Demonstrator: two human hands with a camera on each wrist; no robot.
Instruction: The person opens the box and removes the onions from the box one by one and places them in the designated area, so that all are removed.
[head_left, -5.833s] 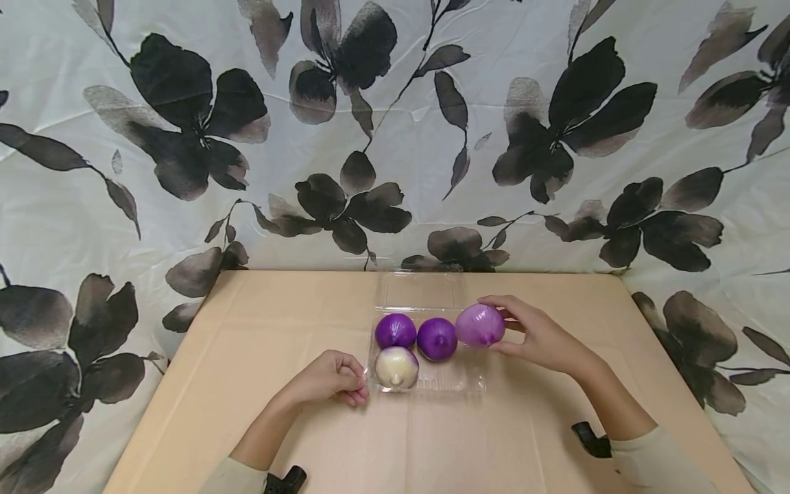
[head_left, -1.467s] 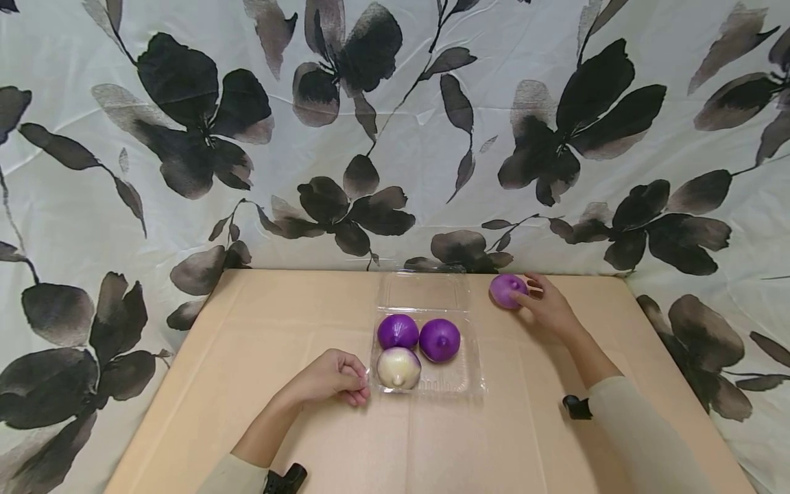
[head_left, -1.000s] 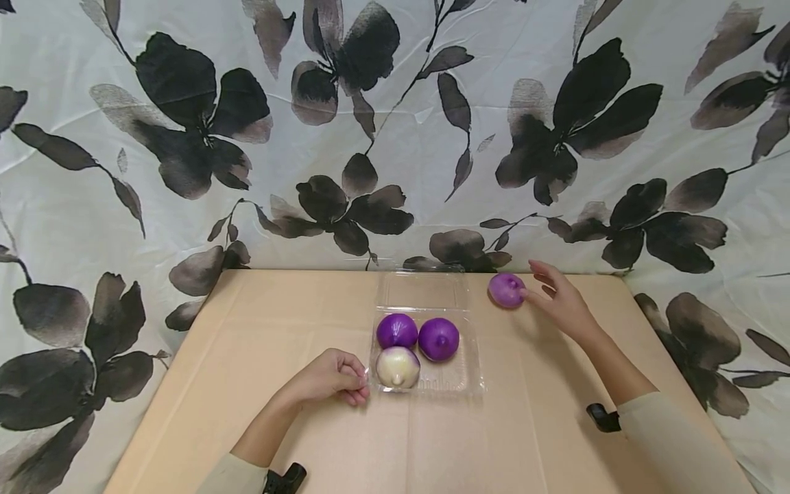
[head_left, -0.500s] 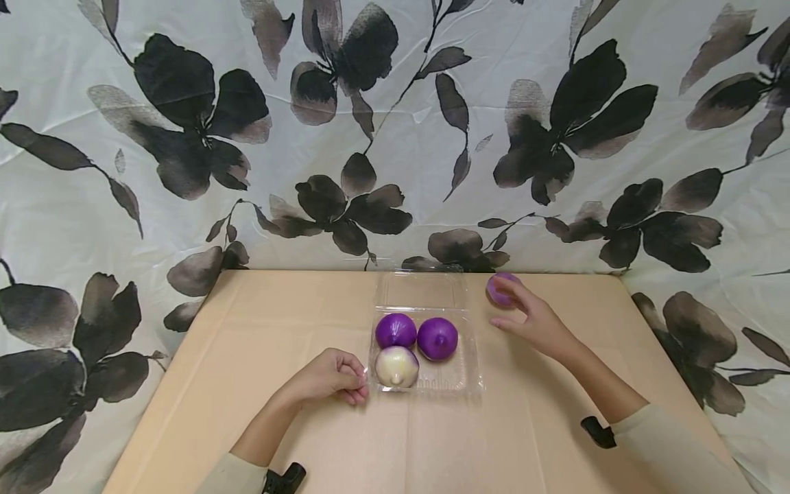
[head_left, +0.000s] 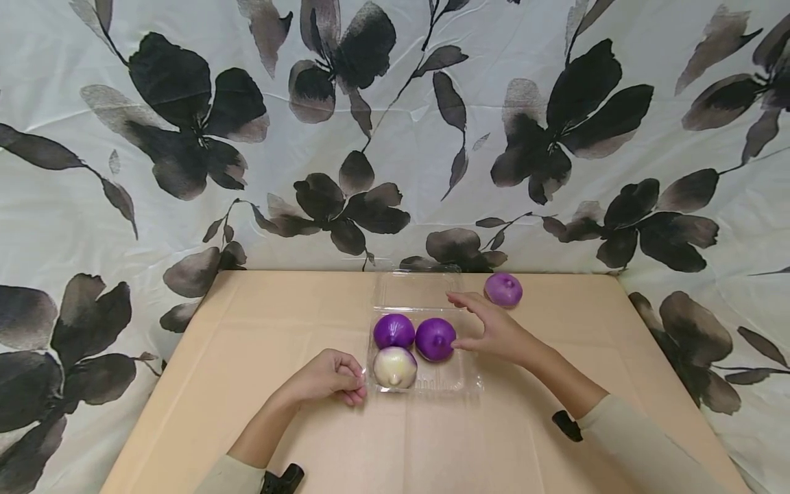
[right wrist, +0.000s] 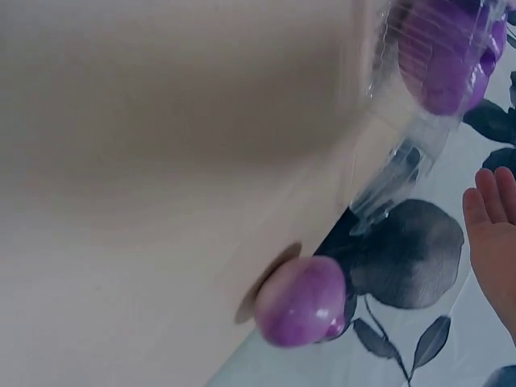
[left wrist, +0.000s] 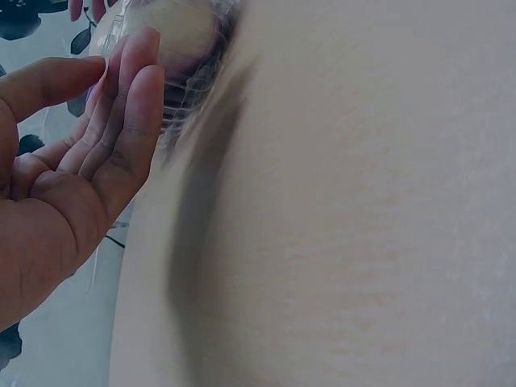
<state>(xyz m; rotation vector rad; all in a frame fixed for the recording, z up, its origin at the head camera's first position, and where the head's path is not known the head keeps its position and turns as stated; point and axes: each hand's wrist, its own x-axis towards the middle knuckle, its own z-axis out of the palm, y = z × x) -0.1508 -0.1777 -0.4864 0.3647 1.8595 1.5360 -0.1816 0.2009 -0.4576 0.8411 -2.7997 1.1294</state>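
Head view: right hand [head_left: 494,332] reaches over the clear tray [head_left: 470,374], fingers spread and empty, thumb beside the purple onion [head_left: 435,339] in it. That onion looks smooth, firm and light, best cupped from above.

Left wrist view: left hand [left wrist: 60,185] pinches the tray's edge.

Right wrist view: loose onion [right wrist: 301,301] lies beyond the tray.

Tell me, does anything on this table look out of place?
One pale purple onion sits alone on the table near the far edge, apart from the three onions in the clear tray. Nothing looks spilled or damaged.
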